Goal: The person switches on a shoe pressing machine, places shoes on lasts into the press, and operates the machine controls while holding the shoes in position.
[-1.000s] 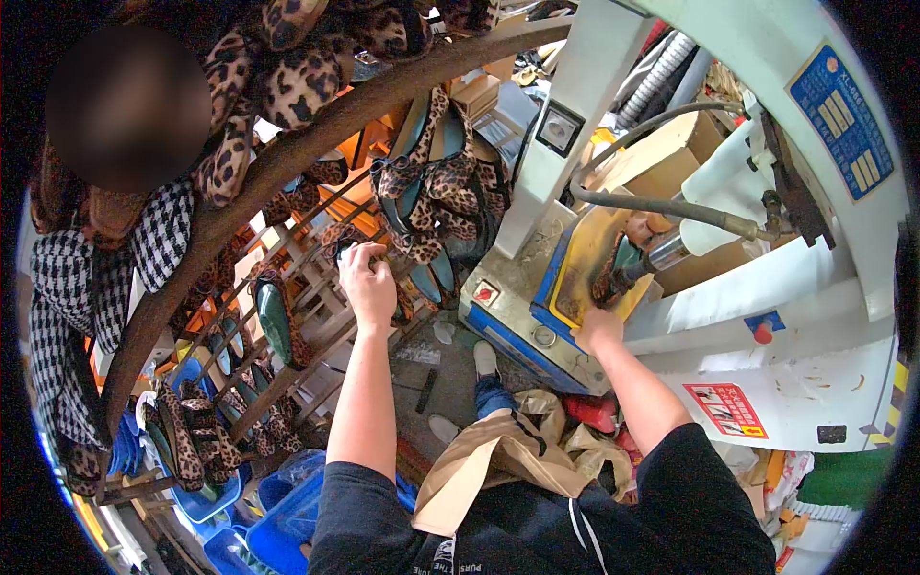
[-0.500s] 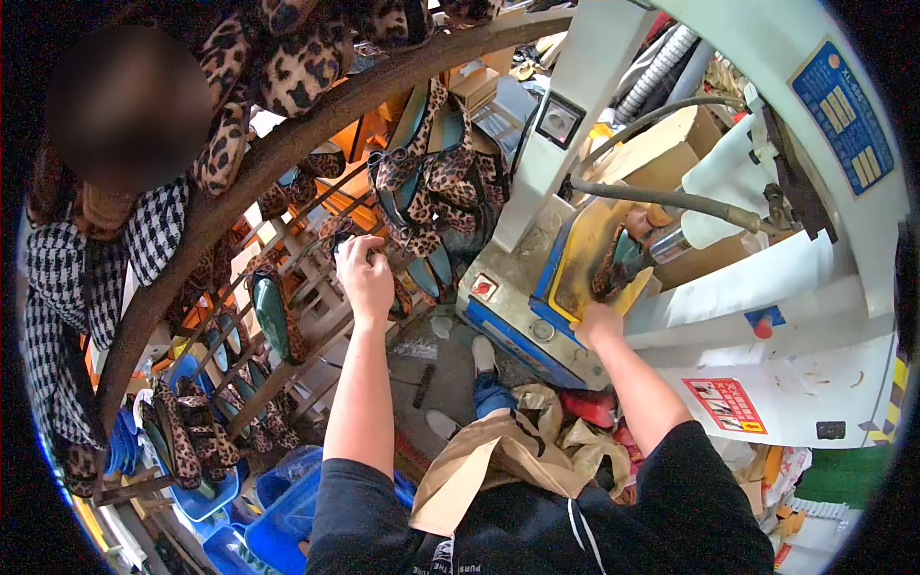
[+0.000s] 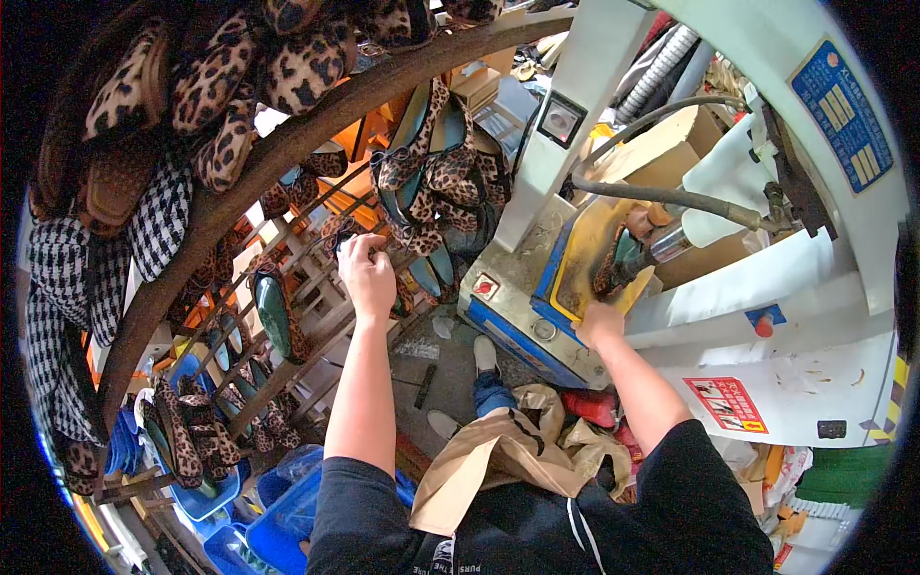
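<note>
My left hand (image 3: 367, 283) is closed, fingers curled over something dark at the rack, beside a leopard-print shoe (image 3: 337, 230). What lies under those fingers is mostly hidden. My right hand (image 3: 600, 326) is closed at the lower edge of the yellow pad (image 3: 578, 264) on the press machine (image 3: 513, 278); what its fingers grip is hidden. Just above that hand, a leopard-print shoe with a green insole (image 3: 627, 251) sits on the yellow pad, under a metal cylinder (image 3: 669, 245). More leopard-print shoes (image 3: 446, 172) hang in a bunch beyond my left hand.
A curved brown rack rail (image 3: 316, 105) crosses the left, with leopard and houndstooth shoes (image 3: 158, 230) above it. Blue bins (image 3: 287, 522) stand low on the left. A grey hose (image 3: 671, 198) arches over the press. A red knob (image 3: 485, 287) is on its front corner.
Both hands stay almost where they were. The view has barely shifted.
</note>
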Demonstrator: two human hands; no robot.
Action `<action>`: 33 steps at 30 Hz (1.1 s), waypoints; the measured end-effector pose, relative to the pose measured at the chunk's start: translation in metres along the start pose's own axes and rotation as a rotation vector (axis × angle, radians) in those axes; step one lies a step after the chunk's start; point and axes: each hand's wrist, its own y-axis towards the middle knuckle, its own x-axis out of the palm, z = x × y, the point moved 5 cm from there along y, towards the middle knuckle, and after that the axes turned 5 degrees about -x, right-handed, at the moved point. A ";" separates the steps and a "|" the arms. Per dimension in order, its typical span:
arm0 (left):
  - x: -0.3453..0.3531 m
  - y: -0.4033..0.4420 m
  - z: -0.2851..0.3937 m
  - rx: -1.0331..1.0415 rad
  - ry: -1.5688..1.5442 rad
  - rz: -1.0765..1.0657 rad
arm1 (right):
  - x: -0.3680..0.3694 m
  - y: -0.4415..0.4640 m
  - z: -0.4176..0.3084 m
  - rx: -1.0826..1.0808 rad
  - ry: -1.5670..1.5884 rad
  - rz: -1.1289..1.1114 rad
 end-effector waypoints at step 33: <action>0.001 0.001 -0.002 -0.043 0.013 -0.061 | 0.001 0.001 0.002 0.020 0.068 0.002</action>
